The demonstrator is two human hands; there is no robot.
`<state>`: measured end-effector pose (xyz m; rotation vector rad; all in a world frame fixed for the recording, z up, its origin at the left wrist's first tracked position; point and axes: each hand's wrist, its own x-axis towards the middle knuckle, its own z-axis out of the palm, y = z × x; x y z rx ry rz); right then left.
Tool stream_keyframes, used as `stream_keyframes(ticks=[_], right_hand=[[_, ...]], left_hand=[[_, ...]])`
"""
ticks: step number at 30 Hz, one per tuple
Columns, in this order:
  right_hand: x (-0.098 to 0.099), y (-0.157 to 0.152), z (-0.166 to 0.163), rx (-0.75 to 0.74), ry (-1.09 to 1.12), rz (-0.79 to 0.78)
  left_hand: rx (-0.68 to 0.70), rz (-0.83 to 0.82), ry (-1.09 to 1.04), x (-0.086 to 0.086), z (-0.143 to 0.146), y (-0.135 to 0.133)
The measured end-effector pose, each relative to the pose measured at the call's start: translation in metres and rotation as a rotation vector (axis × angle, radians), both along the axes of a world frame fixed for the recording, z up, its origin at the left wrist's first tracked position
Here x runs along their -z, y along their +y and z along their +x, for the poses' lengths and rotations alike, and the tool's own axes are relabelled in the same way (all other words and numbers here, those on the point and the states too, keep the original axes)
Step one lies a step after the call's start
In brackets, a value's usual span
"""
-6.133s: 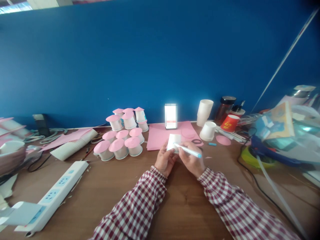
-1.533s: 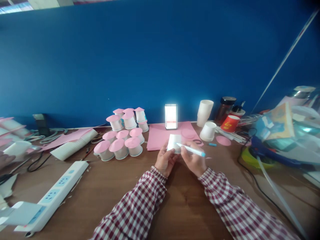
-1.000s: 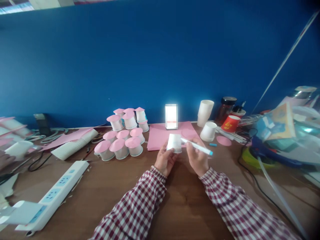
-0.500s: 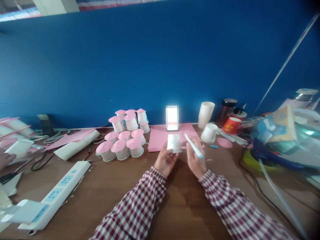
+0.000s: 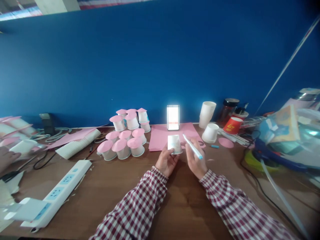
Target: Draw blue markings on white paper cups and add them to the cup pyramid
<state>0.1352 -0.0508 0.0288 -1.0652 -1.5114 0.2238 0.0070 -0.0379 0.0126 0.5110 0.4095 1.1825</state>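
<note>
A small white paper cup (image 5: 174,143) with faint blue markings stands narrow end up in a person's left hand (image 5: 167,163), before pink paper sheets (image 5: 160,136) on a brown wooden table (image 5: 180,203). Fingers and thumb grip its lower side; its inside is hidden. The right hand (image 5: 196,158), apart from the left, pinches a slim white marker with a light-blue end (image 5: 193,146), its tip just beside the cup.

Beyond them, a phone with a bright, blurred-out screen (image 5: 173,117) stands upright on the pink paper. To the left, a cluster of white paper cups capped with pink paper cones (image 5: 121,150) fills the table toward the blue partition wall (image 5: 160,60).

On the right rise a tall stack of nested white paper cups (image 5: 207,111) and, just in front, a short white paper cup set narrow end up (image 5: 210,132). A red paper cup with yellow lettering (image 5: 233,125) sits near a dark jar with a black lid (image 5: 230,106), whose contents cannot be made out. Behind the red cup, a pale-rimmed cup (image 5: 241,115) holds dark pens (image 5: 245,106).
</note>
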Motion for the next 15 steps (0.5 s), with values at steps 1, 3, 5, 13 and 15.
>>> stream_keyframes(ticks=[1, 3, 5, 13, 15], right_hand=[[0.0002, 0.0002, 0.0004, 0.009, -0.009, 0.005], [0.0011, 0.0003, 0.0012, 0.036, -0.030, 0.029], [0.0024, -0.0004, 0.0018, 0.070, -0.049, 0.060], [0.0091, -0.0045, -0.0013, 0.046, -0.204, 0.131], [0.0080, -0.0045, -0.0015, 0.058, -0.196, 0.130]], left_hand=[[-0.004, -0.005, -0.001, 0.0003, 0.0000, 0.0002], [-0.011, -0.016, -0.007, 0.0005, -0.0002, 0.0003], [-0.019, -0.027, -0.009, 0.0000, -0.0003, 0.0003], [-0.019, -0.011, 0.017, 0.0007, 0.0002, 0.0011], [-0.012, -0.007, 0.017, 0.0006, 0.0001, 0.0009]])
